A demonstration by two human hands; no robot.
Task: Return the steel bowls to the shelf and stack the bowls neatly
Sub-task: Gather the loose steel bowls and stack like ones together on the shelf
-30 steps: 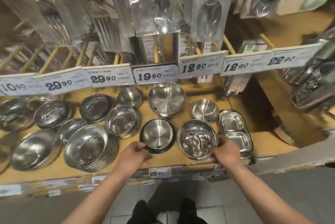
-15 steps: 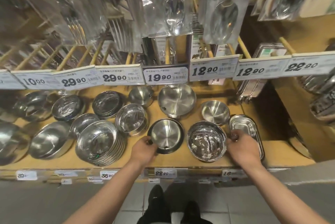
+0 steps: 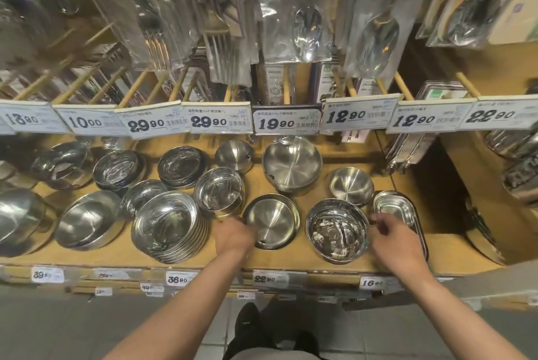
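Near the front edge of the wooden shelf [image 3: 291, 266], the left hand [image 3: 233, 236] lay at the left rim of a dark-rimmed steel dish [image 3: 272, 221], its fingers curled over that rim in what looked like a pinch, though the fingertips themselves were hidden. The right hand [image 3: 391, 233] sat at the right rim of a shiny steel bowl [image 3: 337, 230], fingers bent toward the edge; whether they actually gripped it or only touched it could not be told. Just beside that hand, toward the shelf's right end, stood a stack of rectangular trays [image 3: 394, 208]. Left of the dish, a tall stack of bowls [image 3: 168, 225] leaned slightly outward toward the front edge. The step in hand seemed to be squaring these two front vessels into their spots. Doing it well probably meant sliding each by its rim rather than lifting, keeping them clear of each other and of the trays, and setting both back from the front edge so nothing overhung. The leaning stack would want straightening afterwards, gently, as polished steel slips easily.
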